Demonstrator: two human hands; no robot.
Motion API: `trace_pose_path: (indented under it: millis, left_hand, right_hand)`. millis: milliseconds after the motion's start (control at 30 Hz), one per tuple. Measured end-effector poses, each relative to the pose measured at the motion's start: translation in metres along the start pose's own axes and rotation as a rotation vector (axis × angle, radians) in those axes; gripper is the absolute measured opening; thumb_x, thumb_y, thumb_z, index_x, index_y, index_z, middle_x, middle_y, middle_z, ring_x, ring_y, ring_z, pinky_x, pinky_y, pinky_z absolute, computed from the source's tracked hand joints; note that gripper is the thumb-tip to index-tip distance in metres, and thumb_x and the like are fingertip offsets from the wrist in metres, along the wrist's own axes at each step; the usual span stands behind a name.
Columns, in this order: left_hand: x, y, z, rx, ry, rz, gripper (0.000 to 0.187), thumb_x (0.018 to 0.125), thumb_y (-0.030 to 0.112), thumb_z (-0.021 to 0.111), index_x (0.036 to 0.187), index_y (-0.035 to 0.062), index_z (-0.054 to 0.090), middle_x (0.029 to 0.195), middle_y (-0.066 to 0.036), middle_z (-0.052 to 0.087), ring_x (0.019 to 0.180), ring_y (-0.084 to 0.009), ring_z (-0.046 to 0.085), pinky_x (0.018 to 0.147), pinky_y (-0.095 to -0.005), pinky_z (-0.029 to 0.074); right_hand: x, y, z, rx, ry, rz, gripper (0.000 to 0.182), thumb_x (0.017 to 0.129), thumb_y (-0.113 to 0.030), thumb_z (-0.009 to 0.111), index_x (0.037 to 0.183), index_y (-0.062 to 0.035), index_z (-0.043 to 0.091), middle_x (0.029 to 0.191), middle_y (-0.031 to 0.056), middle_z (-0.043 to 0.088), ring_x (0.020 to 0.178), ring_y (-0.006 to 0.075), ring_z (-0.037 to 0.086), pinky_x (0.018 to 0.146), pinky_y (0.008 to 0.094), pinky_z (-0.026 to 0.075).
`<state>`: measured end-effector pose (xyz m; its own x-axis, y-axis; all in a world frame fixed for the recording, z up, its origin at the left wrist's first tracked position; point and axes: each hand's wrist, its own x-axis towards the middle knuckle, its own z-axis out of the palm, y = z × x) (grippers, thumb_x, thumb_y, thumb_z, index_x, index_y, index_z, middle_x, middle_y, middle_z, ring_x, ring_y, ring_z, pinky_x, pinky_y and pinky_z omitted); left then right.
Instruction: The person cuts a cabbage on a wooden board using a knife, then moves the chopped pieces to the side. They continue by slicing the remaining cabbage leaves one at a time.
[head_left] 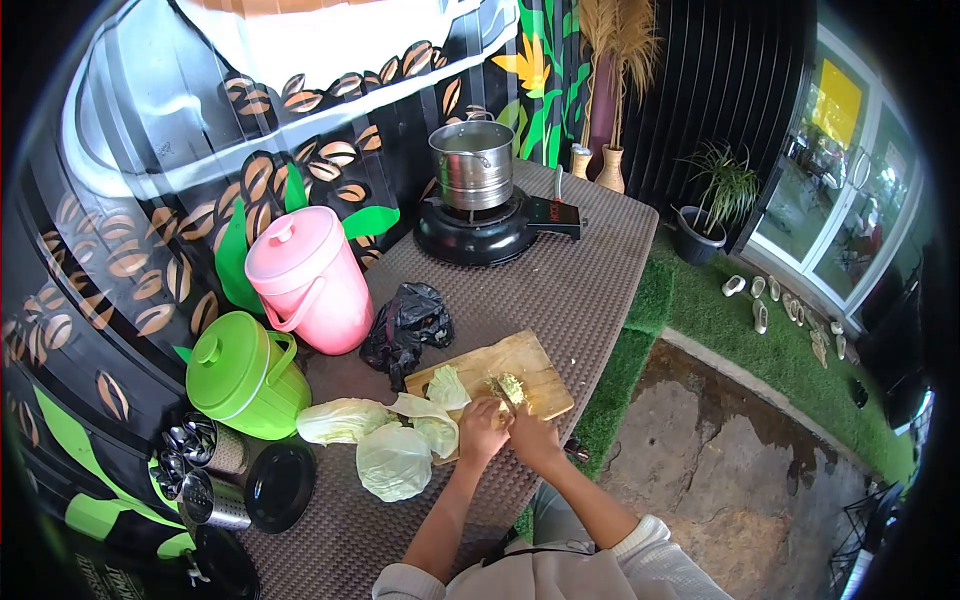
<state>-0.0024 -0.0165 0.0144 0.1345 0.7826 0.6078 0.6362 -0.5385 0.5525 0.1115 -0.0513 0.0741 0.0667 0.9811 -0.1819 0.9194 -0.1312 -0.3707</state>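
My left hand point(482, 432) is on the near side of a wooden cutting board point(545, 385), fingers curled down on a piece of cabbage that they mostly hide. Close beside it, my right hand point(535, 440) is closed around a knife point(507, 388); only part of its blade shows, among shredded cabbage point(513, 384). A loose cabbage leaf point(447, 388) lies on the board's left part. Left of my hands, a large pale cabbage piece point(393, 462) and a longer one point(345, 421) rest on the woven-pattern table.
A black plastic bag point(408, 325) lies behind the board. Farther back, a metal pot point(472, 165) stands on a black portable stove point(475, 232). Pink point(310, 280) and green point(248, 375) lidded containers, a black plate point(280, 487) and a cutlery holder point(215, 445) line the left.
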Motion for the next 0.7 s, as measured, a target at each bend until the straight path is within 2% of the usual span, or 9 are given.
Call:
trace_pose_path:
  millis: [67, 200, 333, 433, 533, 633, 700]
  left_hand:
    - [0.003, 0.011, -0.007, 0.020, 0.016, -0.022, 0.015, 0.076, 0.001, 0.063, 0.090, -0.0018, 0.069, 0.093, -0.014, 0.068, 0.096, -0.0294, 0.062, 0.083, -0.0372, 0.051]
    - [0.001, -0.004, -0.001, -0.080, -0.003, -0.065, 0.014, 0.077, 0.001, 0.064, 0.089, -0.0026, 0.069, 0.093, -0.014, 0.068, 0.096, -0.0298, 0.062, 0.085, -0.0375, 0.050]
    - [0.004, -0.005, -0.002, -0.103, 0.001, -0.049, 0.013, 0.078, 0.003, 0.063, 0.088, -0.0010, 0.070, 0.095, -0.013, 0.068, 0.094, -0.0290, 0.061, 0.087, -0.0372, 0.049]
    - [0.003, -0.009, 0.000, -0.108, 0.024, -0.050, 0.012, 0.078, 0.002, 0.064, 0.088, 0.0011, 0.071, 0.092, -0.011, 0.068, 0.091, -0.0282, 0.061, 0.084, -0.0374, 0.049]
    - [0.000, -0.013, 0.002, -0.123, 0.020, -0.096, 0.011, 0.078, 0.002, 0.066, 0.087, 0.0018, 0.072, 0.088, -0.010, 0.069, 0.089, -0.0276, 0.061, 0.080, -0.0371, 0.050]
    - [-0.002, -0.014, 0.003, -0.149, 0.016, -0.155, 0.010, 0.078, 0.002, 0.065, 0.086, 0.0013, 0.071, 0.087, -0.011, 0.069, 0.088, -0.0280, 0.061, 0.080, -0.0372, 0.049]
    - [-0.002, -0.014, 0.003, -0.166, 0.015, -0.194, 0.010, 0.078, 0.002, 0.064, 0.085, 0.0008, 0.071, 0.087, -0.012, 0.068, 0.088, -0.0285, 0.061, 0.081, -0.0375, 0.048]
  right_hand:
    - [-0.007, 0.002, 0.015, 0.009, 0.019, 0.008, 0.030, 0.092, -0.025, 0.052, 0.107, -0.0008, 0.045, 0.081, 0.0206, 0.068, 0.077, 0.0361, 0.069, 0.065, 0.0445, 0.056]
    - [-0.017, 0.004, 0.027, 0.047, 0.053, 0.024, 0.023, 0.091, -0.021, 0.052, 0.103, -0.0036, 0.042, 0.075, 0.0197, 0.068, 0.073, 0.0366, 0.069, 0.062, 0.0455, 0.056]
    - [0.005, 0.008, 0.037, 0.078, 0.038, 0.037, 0.023, 0.092, -0.021, 0.050, 0.104, -0.0028, 0.043, 0.079, 0.0211, 0.067, 0.075, 0.0402, 0.068, 0.066, 0.0487, 0.055]
    - [0.021, 0.008, 0.033, 0.063, 0.098, -0.053, 0.023, 0.091, -0.019, 0.050, 0.105, -0.0020, 0.043, 0.079, 0.0215, 0.067, 0.076, 0.0406, 0.067, 0.066, 0.0493, 0.055]
    - [0.009, 0.004, 0.006, 0.064, 0.037, -0.088, 0.021, 0.092, -0.019, 0.049, 0.103, -0.0019, 0.043, 0.080, 0.0221, 0.067, 0.077, 0.0406, 0.067, 0.067, 0.0496, 0.055]
    - [-0.008, 0.004, 0.011, 0.068, 0.002, -0.064, 0.021, 0.093, -0.020, 0.048, 0.102, -0.0021, 0.043, 0.081, 0.0230, 0.067, 0.077, 0.0408, 0.067, 0.067, 0.0498, 0.055]
    - [-0.015, 0.000, 0.026, 0.093, 0.019, 0.064, 0.022, 0.092, -0.021, 0.049, 0.103, -0.0021, 0.042, 0.081, 0.0233, 0.067, 0.077, 0.0410, 0.067, 0.066, 0.0498, 0.055]
